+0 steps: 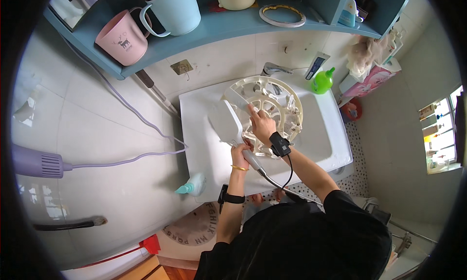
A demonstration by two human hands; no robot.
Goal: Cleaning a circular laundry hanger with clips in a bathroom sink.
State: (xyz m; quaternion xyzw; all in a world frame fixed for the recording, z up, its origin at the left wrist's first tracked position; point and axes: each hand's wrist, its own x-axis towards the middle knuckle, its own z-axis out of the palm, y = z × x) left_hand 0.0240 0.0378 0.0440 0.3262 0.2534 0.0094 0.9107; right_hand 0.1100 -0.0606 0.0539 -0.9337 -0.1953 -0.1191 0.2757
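Observation:
My left hand (pixel 240 156) is wrapped round the grey handle of a white shower head (pixel 226 123), whose broad flat head slants up and left over the sink. A metal hose runs from the handle toward the lower right. My right hand (pixel 263 126) is over a round cream plastic frame with spokes (pixel 295 102), its index finger stretched forward and the other fingers curled. A pale, see-through strip lies beyond that fingertip; what it is, I cannot make out. The frame rests in the white sink (pixel 318 148), partly hidden by my hands and the shower head.
A faucet (pixel 276 68) stands behind the frame, with a tube (pixel 317 65) and a green bottle (pixel 322 81) to its right. A pale teal pump bottle (pixel 194 184) is at the sink's left front corner. Above hangs a blue shelf (pixel 228 24) with mugs.

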